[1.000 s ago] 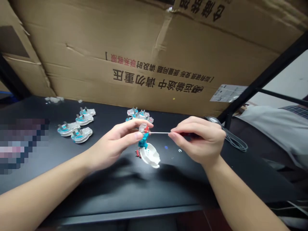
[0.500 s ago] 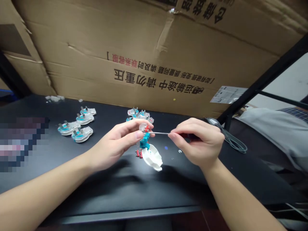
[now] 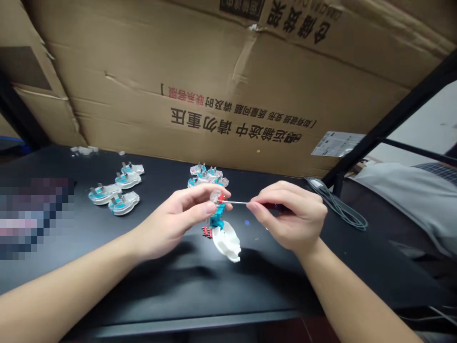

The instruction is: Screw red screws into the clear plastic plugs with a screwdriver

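Cardboard [image 3: 124, 57] backs the table [image 3: 250, 295] along its far edge. Above mid-table, your left hand [image 3: 178, 218] pinches a teal-and-clear plug [image 3: 216, 217]; your right hand [image 3: 294, 212] grips a metal shaft [image 3: 236, 203] against it. Four pronged plugs [image 3: 123, 203] toward the far left corner look assembled; the white shell [image 3: 227, 242] isn't closed yet.

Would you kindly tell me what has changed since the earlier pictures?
The right hand has moved slightly closer to the left hand, leaving less of the thin silver metal shaft showing between them. Nothing was taken hold of or let go. The clear-and-blue plastic plugs at left stayed put.
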The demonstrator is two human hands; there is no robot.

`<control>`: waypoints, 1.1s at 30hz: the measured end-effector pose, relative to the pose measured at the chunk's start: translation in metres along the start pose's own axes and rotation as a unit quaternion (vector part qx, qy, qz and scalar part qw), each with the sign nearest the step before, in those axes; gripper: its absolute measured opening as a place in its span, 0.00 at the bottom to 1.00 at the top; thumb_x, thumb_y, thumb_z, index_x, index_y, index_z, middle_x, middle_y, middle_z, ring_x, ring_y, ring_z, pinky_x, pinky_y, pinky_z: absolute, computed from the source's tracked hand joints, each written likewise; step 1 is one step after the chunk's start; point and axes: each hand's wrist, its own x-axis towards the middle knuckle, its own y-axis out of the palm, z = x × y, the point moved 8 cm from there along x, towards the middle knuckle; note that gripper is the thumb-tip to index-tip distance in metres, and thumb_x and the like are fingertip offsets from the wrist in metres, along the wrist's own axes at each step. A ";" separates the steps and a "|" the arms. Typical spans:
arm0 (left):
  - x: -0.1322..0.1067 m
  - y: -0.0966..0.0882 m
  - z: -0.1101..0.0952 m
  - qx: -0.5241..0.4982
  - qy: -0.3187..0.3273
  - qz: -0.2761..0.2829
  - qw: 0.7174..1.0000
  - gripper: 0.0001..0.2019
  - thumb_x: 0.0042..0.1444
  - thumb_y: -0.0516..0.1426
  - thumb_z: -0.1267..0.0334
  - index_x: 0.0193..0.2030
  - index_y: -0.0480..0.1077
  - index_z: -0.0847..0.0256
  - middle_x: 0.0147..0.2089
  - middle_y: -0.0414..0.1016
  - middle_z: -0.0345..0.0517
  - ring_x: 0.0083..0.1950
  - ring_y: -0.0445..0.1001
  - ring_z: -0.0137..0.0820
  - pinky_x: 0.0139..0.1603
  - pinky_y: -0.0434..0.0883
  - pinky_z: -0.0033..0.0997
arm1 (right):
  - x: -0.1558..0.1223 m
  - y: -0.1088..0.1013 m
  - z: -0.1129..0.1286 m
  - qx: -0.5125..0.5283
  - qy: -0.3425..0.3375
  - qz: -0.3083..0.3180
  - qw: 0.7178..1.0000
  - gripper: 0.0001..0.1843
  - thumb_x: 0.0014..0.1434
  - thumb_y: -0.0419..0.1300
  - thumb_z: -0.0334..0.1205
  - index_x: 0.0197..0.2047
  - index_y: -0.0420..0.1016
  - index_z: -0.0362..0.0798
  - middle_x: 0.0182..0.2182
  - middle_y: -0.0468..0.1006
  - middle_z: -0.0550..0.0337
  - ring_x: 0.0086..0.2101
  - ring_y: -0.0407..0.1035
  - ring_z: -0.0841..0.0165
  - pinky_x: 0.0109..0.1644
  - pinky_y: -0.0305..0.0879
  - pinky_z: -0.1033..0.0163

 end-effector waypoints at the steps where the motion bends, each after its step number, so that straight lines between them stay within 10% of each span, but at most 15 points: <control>1: 0.000 0.000 0.000 -0.003 -0.002 -0.003 1.000 0.13 0.61 0.62 0.55 0.50 0.77 0.55 0.55 0.76 0.51 0.57 0.75 0.43 0.43 0.74 0.32 | 0.000 0.000 0.000 -0.001 0.000 0.000 1.000 0.07 0.55 0.66 0.32 0.27 0.77 0.50 0.21 0.78 0.62 0.21 0.68 0.71 0.23 0.66 0.65; 33: 0.000 -0.011 -0.003 0.058 0.026 -0.053 0.997 0.14 0.62 0.61 0.55 0.53 0.77 0.52 0.56 0.78 0.44 0.56 0.76 0.37 0.54 0.72 0.29 | -0.003 -0.005 0.004 -0.046 -0.039 -0.039 0.997 0.07 0.55 0.67 0.28 0.28 0.76 0.48 0.23 0.77 0.63 0.23 0.69 0.73 0.25 0.66 0.68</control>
